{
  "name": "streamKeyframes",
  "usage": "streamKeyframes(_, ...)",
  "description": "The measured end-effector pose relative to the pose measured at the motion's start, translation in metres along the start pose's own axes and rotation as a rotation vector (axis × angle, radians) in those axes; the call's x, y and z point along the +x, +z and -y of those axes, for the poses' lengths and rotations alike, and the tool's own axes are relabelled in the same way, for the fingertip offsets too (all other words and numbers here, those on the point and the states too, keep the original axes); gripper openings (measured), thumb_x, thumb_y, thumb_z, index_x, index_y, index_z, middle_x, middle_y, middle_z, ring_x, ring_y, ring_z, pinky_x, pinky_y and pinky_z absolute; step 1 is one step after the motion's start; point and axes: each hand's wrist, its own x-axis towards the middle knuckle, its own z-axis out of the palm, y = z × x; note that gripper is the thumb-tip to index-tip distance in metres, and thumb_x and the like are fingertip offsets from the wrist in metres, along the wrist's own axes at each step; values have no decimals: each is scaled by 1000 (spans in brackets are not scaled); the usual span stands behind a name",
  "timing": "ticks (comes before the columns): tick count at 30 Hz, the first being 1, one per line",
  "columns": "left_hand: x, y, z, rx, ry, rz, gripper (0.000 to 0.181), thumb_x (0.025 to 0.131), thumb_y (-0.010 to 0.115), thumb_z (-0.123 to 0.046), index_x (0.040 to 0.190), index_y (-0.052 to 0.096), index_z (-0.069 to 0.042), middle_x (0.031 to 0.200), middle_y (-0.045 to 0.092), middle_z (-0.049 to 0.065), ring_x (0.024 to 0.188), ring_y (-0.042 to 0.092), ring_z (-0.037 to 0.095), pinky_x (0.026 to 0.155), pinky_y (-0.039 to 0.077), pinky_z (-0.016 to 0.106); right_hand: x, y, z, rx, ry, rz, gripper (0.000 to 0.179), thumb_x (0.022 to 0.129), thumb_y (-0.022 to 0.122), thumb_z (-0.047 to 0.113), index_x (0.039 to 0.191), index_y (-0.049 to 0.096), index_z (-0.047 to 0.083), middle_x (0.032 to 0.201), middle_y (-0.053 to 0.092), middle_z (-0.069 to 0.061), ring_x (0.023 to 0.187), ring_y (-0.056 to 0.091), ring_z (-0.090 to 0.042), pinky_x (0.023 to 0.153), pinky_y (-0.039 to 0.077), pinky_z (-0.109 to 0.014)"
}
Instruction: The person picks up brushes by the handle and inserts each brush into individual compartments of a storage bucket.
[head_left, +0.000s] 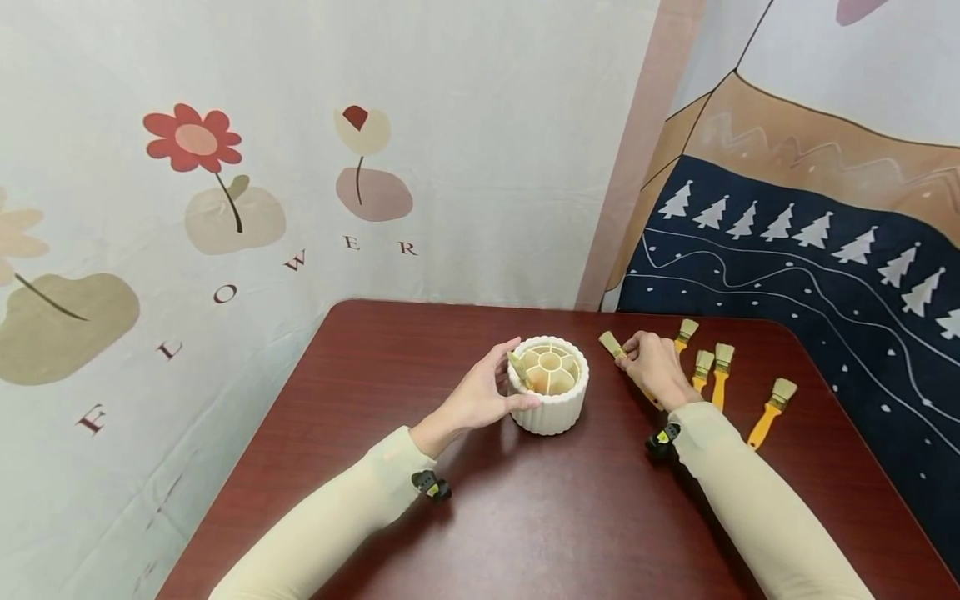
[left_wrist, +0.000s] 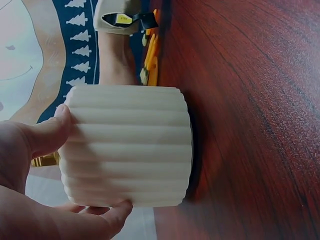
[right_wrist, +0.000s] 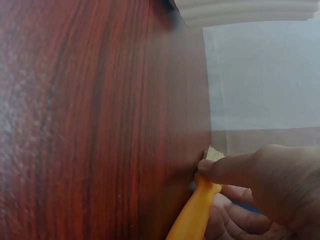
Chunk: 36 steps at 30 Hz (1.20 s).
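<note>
A round white pen holder [head_left: 550,414] with a ribbed outside and several inner compartments around a central tube stands on the table. My left hand [head_left: 483,392] grips its left side, thumb in front, fingers behind; the left wrist view shows the holder's ribbed wall [left_wrist: 127,145] between thumb and fingers. One paintbrush [head_left: 519,371] leans in a left compartment, bristles up. To the holder's right, my right hand [head_left: 654,367] pinches a flat paintbrush with pale bristles [head_left: 611,342]. Thumb and fingers meet near its ferrule, and its yellow handle [right_wrist: 192,212] points back toward me.
More yellow-handled brushes lie on the dark red table [head_left: 480,533] right of my right hand: one brush [head_left: 772,412] farthest right, two side by side [head_left: 722,375], another [head_left: 687,331] behind. A printed cloth [head_left: 487,150] hangs beyond the table's back edge.
</note>
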Motion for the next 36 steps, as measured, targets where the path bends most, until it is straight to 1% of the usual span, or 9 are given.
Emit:
streamKeyframes(4, -1, 1, 0, -43, -21, -17, 106, 93, 94, 2, 178, 31, 9, 174, 54, 33, 162, 57, 49, 137, 48, 59, 0, 0, 1, 27, 19, 12, 27, 105, 86, 11, 124, 77, -6, 111, 84, -25, 103, 79, -39, 98, 68, -58)
streamKeyframes(7, -3, 1, -1, -34, -40, -45, 108, 91, 97, -1, 177, 33, 6, 171, 56, 33, 161, 58, 48, 137, 48, 58, -1, 0, 2, 31, 28, 22, 28, 105, 85, 10, 126, 76, -6, 113, 84, -26, 104, 78, -39, 100, 68, -59)
streamKeyframes(13, -9, 5, -3, 35, -65, -109, 111, 88, 103, -14, 177, 38, -1, 172, 57, 28, 161, 60, 45, 136, 51, 56, -3, -3, 6, 36, 38, 23, 31, 106, 85, 11, 130, 75, -7, 116, 83, -27, 106, 76, -40, 101, 67, -59)
streamKeyframes(18, -14, 13, -5, 107, -80, -184, 115, 83, 107, -23, 174, 41, -1, 167, 57, 27, 155, 64, 44, 131, 56, 54, -7, -7, 11, 41, 26, 6, 34, 106, 84, 12, 133, 77, -8, 113, 84, -25, 105, 73, -40, 99, 65, -58)
streamKeyframes(21, -14, 17, -7, 124, -87, -212, 114, 81, 109, -28, 171, 43, -1, 164, 58, 26, 150, 66, 43, 129, 58, 54, -8, -9, 14, 41, 25, -6, 33, 107, 84, 13, 132, 79, -8, 111, 85, -24, 104, 71, -38, 95, 64, -55)
streamKeyframes(25, -13, 19, -10, 124, -94, -223, 110, 82, 108, -30, 168, 45, -1, 162, 59, 24, 147, 67, 41, 128, 59, 54, -10, -13, 19, 44, 10, -30, 30, 107, 84, 14, 128, 81, -6, 110, 86, -22, 101, 72, -37, 88, 63, -47)
streamKeyframes(30, -13, 19, -13, 125, -86, -237, 97, 85, 106, -27, 159, 50, -1, 156, 63, 22, 145, 67, 38, 125, 61, 53, -12, -16, 27, 40, -13, -62, 28, 106, 84, 15, 125, 82, -5, 107, 86, -22, 97, 73, -35, 81, 57, -36)
streamKeyframes(33, -14, 18, -13, 113, -90, -237, 91, 86, 106, -25, 155, 52, -2, 153, 65, 22, 144, 69, 38, 124, 62, 53, -15, -18, 32, 38, -16, -67, 27, 106, 84, 16, 125, 83, -5, 107, 86, -22, 95, 73, -35, 80, 55, -34)
streamKeyframes(36, -14, 17, -12, 97, -97, -232, 89, 87, 106, -23, 155, 53, -2, 154, 65, 22, 144, 70, 38, 124, 62, 53, -16, -19, 36, 42, -35, -80, 28, 106, 85, 16, 125, 83, -5, 107, 86, -22, 94, 75, -35, 80, 56, -36)
